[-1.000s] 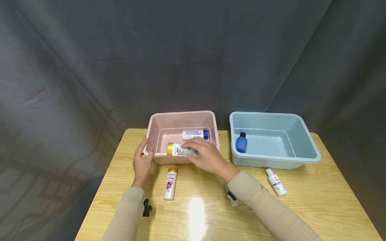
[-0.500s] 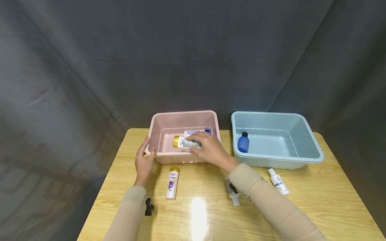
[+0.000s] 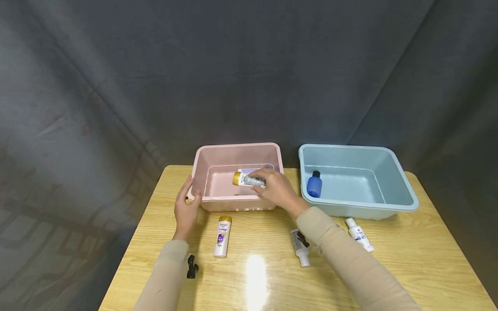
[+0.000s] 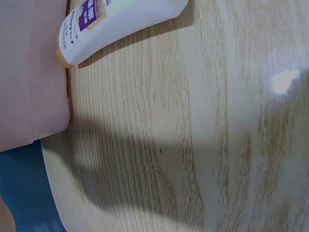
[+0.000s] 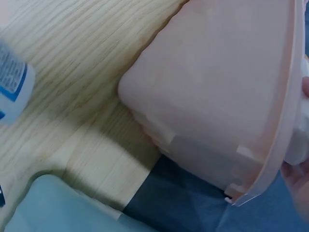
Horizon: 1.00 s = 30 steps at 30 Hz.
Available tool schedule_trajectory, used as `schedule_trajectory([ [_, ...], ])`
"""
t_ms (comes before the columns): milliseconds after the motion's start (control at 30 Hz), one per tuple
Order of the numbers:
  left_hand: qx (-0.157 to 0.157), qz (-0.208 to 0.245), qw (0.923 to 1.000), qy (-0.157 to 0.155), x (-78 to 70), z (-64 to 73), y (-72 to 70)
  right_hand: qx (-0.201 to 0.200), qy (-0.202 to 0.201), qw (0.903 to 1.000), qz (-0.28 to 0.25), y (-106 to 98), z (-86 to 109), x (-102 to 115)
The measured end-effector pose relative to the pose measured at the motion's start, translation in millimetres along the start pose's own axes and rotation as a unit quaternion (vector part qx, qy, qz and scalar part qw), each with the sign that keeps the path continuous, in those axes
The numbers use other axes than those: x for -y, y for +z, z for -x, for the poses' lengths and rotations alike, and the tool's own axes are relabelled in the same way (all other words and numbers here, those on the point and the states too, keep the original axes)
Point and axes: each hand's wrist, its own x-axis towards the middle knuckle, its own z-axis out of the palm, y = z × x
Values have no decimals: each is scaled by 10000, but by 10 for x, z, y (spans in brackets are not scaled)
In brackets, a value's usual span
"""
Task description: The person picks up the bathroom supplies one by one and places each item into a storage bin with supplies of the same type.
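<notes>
Gold-capped bottle (image 3: 245, 179) in right hand (image 3: 277, 188) over pink bin (image 3: 225, 204); left hand (image 3: 186, 214) spread alongside; blue bin (image 3: 350, 209): blue bottle (image 3: 314, 186).

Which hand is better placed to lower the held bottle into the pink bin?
Likely the right hand: it holds the gold-capped bottle over the pink bin; the left hand only touches its corner.

Smooth plastic bins (image 3: 229, 204); glossy wooden table (image 3: 264, 242)

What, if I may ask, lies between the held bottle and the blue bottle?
The head view shows the right hand, the pink bin's right wall, a strip of bare table, then the blue bin's left wall.
</notes>
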Motion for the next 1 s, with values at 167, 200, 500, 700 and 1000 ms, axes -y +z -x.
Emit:
schedule_trajectory([
  [167, -4, 41, 10000, 10, 1, -4, -3, 115, 195, 9996, 167, 15, -27, -84],
  [200, -3, 50, 10000, 8, 0, -4, -3, 144, 252, 9994, 169, 16, -30, -96],
  [500, 3, 61, 10000, -11, -10, 6, -16, 351, 453, 9980, 252, 22, -69, -190],
  [700, -10, 38, 10000, -9, -5, 10, -27, 379, 342, 9982, 321, 45, -112, -241],
  [1000, -14, 30, 9999, 104, 18, 33, -25, 525, 470, 9968, 388, 82, -101, -252],
])
